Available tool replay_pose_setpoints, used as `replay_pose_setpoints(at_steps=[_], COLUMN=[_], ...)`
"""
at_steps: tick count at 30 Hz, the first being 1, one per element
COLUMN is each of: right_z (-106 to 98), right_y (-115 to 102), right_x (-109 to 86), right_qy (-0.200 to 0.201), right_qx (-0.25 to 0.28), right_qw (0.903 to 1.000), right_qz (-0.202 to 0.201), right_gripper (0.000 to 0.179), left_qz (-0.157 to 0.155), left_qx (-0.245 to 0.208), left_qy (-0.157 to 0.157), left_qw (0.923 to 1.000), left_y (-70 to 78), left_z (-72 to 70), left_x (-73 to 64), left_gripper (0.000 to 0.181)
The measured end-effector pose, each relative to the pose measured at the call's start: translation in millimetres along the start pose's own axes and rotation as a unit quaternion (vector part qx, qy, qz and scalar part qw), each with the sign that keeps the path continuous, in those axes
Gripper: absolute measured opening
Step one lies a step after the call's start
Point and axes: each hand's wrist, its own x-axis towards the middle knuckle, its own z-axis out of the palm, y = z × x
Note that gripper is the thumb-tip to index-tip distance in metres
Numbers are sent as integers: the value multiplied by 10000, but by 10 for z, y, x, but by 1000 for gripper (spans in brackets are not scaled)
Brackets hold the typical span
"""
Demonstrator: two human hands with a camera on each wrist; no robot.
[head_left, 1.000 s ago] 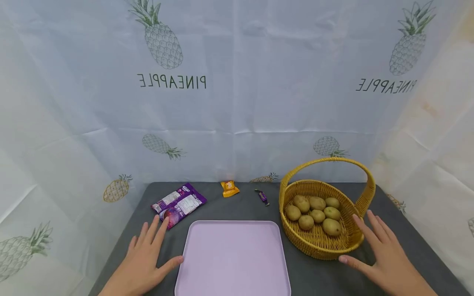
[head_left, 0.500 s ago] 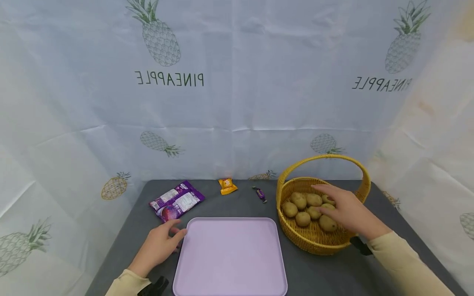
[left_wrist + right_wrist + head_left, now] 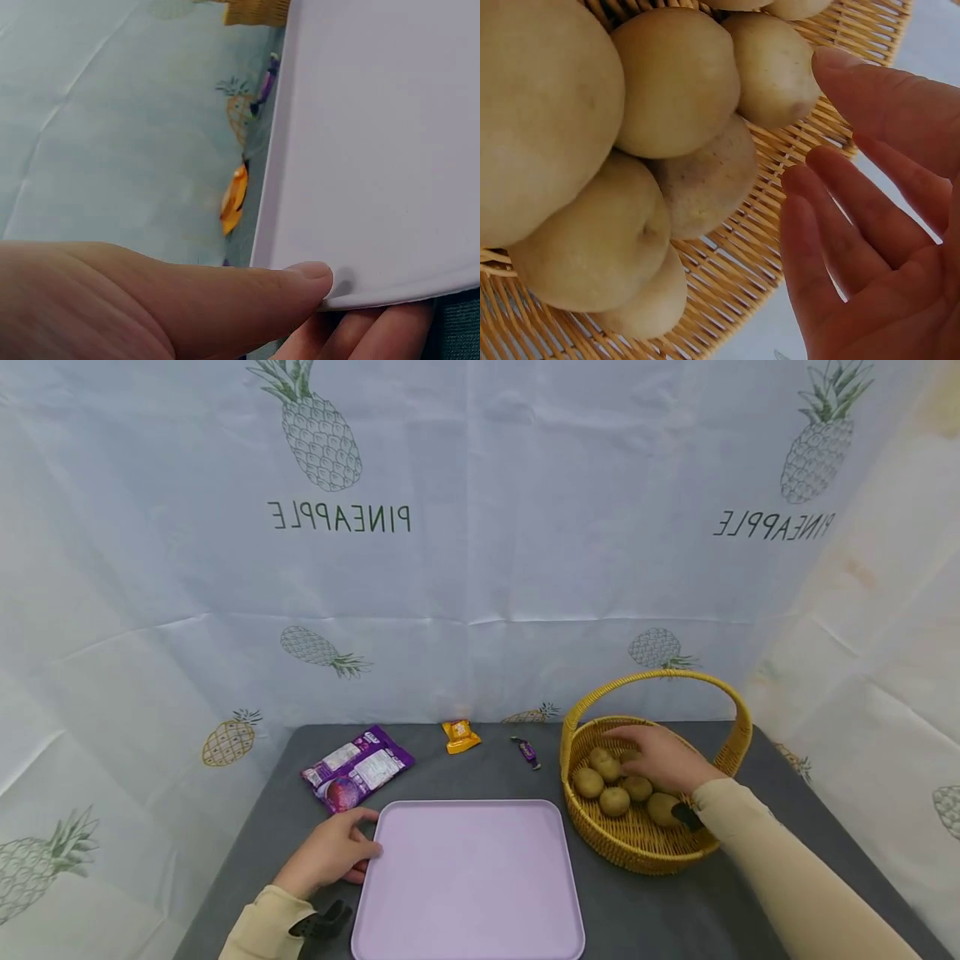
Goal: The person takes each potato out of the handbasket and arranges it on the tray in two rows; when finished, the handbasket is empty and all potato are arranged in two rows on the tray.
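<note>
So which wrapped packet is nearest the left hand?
The large purple packet, just beyond the left hand; the orange packet and smallest packet lie farther right.

Surface (image 3: 450,781): dark matt cloth look. Tray (image 3: 465,881) at near edge: smooth plastic look, soft low sheen. Basket (image 3: 611,850) toward far right corner: woven, ribbed, wicker-like. Potatoes (image 3: 675,82) inside: smooth matt skins, faintly speckled. Packet (image 3: 358,769) near far left corner: glossy printed film. Orange wrapper (image 3: 461,737) by far edge: shiny, crinkled. Backdrop (image 3: 480,568) beyond: creased, thin sheet.
</note>
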Motion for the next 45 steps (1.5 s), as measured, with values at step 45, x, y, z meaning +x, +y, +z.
replay_pose_setpoints(at_steps=[45], right_z=[106], right_y=[-610], right_x=[-531], right_qy=[1185], right_qx=[414], right_qw=[9915], right_qz=[-335], right_gripper=[65], left_qz=[-190], left_qx=[-799], left_qy=[-582], left_qw=[9949], left_y=[-42], left_z=[-89], left_x=[80], left_gripper=[64])
